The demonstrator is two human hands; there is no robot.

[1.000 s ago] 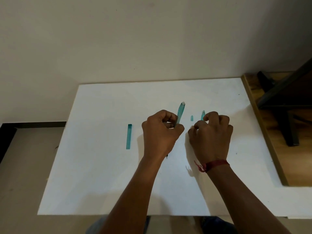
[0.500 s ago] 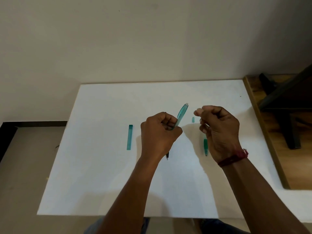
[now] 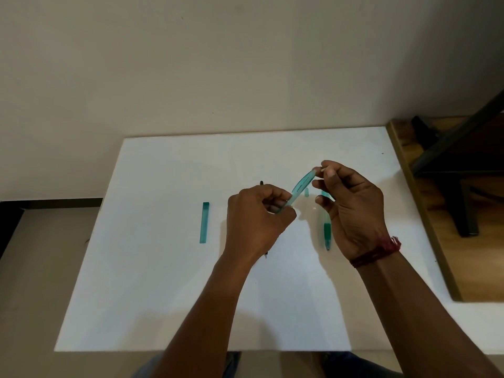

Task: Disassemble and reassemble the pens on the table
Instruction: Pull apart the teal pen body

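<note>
White bench (image 3: 163, 296), set against a plain wall. Left grip (image 3: 259, 219): fingers curled and clamped on the lower end of a clear teal pen barrel (image 3: 302, 186), held above the bench and tilted up toward the right, with dark print along its side. Right grip (image 3: 351, 208): thumb and forefinger pinched together on a thin pale piece (image 3: 324, 168) at the barrel's upper end; the piece is too small to identify, and whether it sits inside the barrel cannot be told. The other fingers are loosely curled. Red thread band (image 3: 379, 252) on the right wrist. Teal cap (image 3: 204, 222): lying flat on the bench, well left of the left grip, long axis running away from the person. Dark refill (image 3: 261, 183): lying on the bench, mostly hidden behind the left grip, one end showing beyond the knuckles and the tip near the wrist. Small teal piece (image 3: 306, 192): on the bench between the two grips, under the raised barrel. Second pen (image 3: 326, 233): teal with a darker green sleeve, lying on the bench just beside the right palm, upper part hidden by fingers.
</note>
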